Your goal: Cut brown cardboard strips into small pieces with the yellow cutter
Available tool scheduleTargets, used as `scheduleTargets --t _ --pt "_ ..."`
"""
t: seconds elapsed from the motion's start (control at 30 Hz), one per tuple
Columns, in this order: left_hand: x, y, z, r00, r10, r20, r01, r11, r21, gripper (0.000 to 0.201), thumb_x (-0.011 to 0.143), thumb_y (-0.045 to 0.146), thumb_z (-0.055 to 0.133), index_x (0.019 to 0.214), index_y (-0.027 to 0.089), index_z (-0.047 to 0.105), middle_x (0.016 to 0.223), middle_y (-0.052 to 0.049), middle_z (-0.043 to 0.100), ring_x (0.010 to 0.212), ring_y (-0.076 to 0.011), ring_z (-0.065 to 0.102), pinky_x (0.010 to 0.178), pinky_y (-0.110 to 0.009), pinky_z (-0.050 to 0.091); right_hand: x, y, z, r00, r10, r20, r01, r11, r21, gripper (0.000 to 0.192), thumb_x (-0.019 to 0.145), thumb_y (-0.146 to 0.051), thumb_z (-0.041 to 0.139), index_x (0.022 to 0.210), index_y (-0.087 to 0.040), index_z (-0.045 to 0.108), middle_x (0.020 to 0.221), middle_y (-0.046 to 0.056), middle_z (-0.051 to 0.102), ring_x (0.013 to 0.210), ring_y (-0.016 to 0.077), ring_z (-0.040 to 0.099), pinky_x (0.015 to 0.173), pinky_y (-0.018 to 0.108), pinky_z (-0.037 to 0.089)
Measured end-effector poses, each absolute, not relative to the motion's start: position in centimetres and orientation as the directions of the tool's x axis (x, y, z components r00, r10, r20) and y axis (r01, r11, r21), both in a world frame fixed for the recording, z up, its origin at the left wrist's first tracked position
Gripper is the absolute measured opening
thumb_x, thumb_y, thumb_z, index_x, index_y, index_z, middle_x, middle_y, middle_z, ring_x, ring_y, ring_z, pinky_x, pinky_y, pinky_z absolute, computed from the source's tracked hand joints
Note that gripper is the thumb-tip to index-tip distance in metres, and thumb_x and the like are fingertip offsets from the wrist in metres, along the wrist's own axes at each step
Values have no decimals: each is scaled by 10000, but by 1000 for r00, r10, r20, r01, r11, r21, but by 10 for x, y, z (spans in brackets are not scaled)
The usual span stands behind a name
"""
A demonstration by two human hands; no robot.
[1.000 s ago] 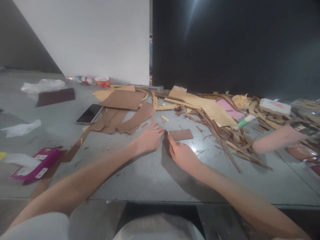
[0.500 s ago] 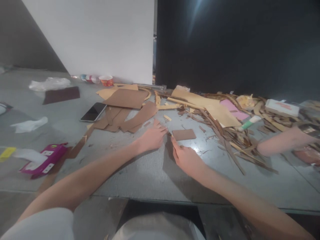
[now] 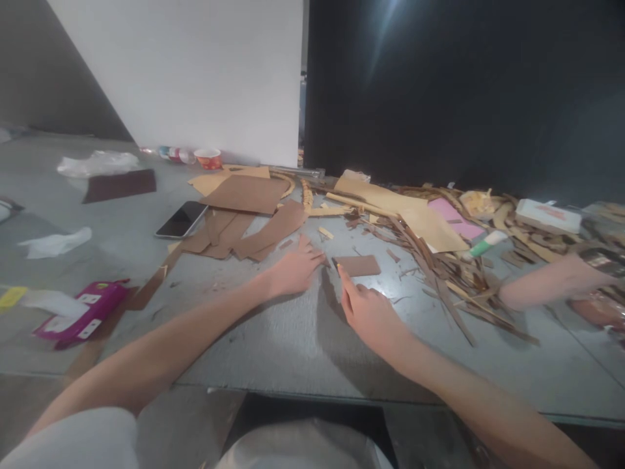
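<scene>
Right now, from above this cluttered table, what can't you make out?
All in the head view:
Beneath the left hand: hidden by the hand itself.
Dark sliver by the right hand: too small and blurred to identify.
White box: reddish marking blurred.
Magenta packet: labels too blurred to read.
Whitish object, far left: cut off by the picture's edge.

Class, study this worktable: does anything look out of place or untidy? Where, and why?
Yes. Thin brown strips sprawl in an untidy tangle at right, and a phone lies beside the brown sheets, seemingly unrelated to them.
</scene>
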State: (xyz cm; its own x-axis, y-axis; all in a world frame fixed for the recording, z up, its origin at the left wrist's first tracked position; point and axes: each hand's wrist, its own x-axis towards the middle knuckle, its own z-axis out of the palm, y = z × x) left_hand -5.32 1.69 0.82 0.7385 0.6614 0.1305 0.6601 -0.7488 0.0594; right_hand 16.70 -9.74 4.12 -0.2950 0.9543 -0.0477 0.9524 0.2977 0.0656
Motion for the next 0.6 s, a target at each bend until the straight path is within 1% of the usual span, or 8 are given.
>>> scheduleTargets --t 0.1,0.2,0.33,0.43,0.53,0.6 --pt "-56 18 8 745 655 130 650 -756 83 538 994 148 496 1517 173 614 1608 -118 617 1452 -288 592 1136 -417 514 167 -89 34 -310 950 -45 950 311 7 629 1161 -244 341 1779 -148 264 1017 132 808 862 255 779 749 340 554" --pt "-58 21 5 756 640 137 635 -768 89 539 1037 189 461 1559 166 590 1640 -126 588 1485 -282 564 1176 -417 478 166 -86 29 -313 946 -78 950 313 -10 630 1164 -255 346 1780 -158 261 1031 138 810 876 254 782 769 341 556" --pt "-59 24 1 768 621 155 616 -783 87 564 1039 190 452 1590 155 569 1644 -144 582 1495 -291 557 1205 -436 446 165 -88 28 -310 946 -92 950 311 3 635 1166 -263 337 1785 -159 244 1028 139 803 886 268 780 772 355 562" --pt "-59 24 0 772 617 152 612 -787 83 546 1039 190 473 1572 165 589 1628 -141 597 1489 -291 567 1210 -431 437 164 -89 27 -305 949 -85 951 308 27 641 1168 -268 334 1791 -161 221 1034 143 800 885 268 778 778 353 563" --pt "-60 25 -2 774 616 148 612 -787 77 532 1048 204 475 1567 186 589 1637 -127 590 1486 -281 571 1194 -427 452 164 -90 26 -304 950 -74 951 307 39 649 1169 -264 340 1794 -158 199 1042 150 799 885 262 777 782 344 563" --pt "-61 26 -3 775 615 146 612 -788 69 528 1055 211 464 1570 196 582 1644 -115 586 1483 -273 573 1181 -421 465 164 -90 25 -307 949 -76 950 310 46 645 1170 -264 344 1790 -152 209 1031 147 800 884 261 777 782 340 561"
